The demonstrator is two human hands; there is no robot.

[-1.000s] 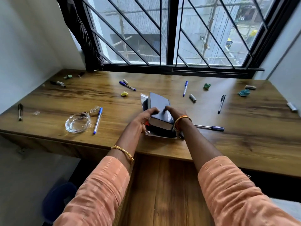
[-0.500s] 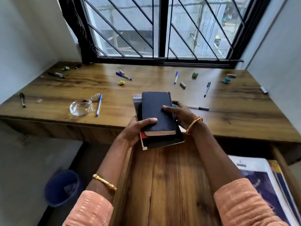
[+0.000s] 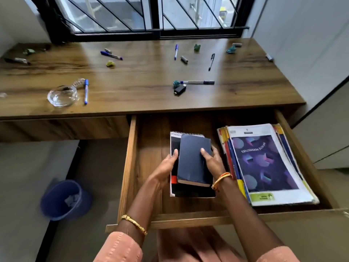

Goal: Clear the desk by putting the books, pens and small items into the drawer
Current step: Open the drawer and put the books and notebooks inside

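Books: I hold a small stack (image 3: pixel 190 163), a dark blue book on top of a spiral notebook, low inside the open drawer (image 3: pixel 130 167), in its left half. I cannot tell whether it already rests on the drawer floor.
Left hand (image 3: pixel 166 167): it clasps the stack's left edge, thumb laid on top, to keep the two books squared as one load.
Right hand (image 3: pixel 211 161): it clasps the right edge, thumb pressing the blue cover; in my judgement the two-sided hold stops the top book sliding off.
Placement: the stack sits just beside a pile of magazines (image 3: pixel 264 163) filling the drawer's right half, so the free left side is the sensible berth.
Bench (image 3: pixel 143 76): pens are scattered across it, including a blue pen (image 3: pixel 86 91) beside a glass dish (image 3: pixel 62 96), another pen (image 3: pixel 197 82) near a small black item (image 3: pixel 179 89), plus small green and yellow pieces.
Obstructions: none over the drawer; the magazines limit room to the right.
Below: a blue bin (image 3: pixel 64 200) stands on the floor, left of the drawer.
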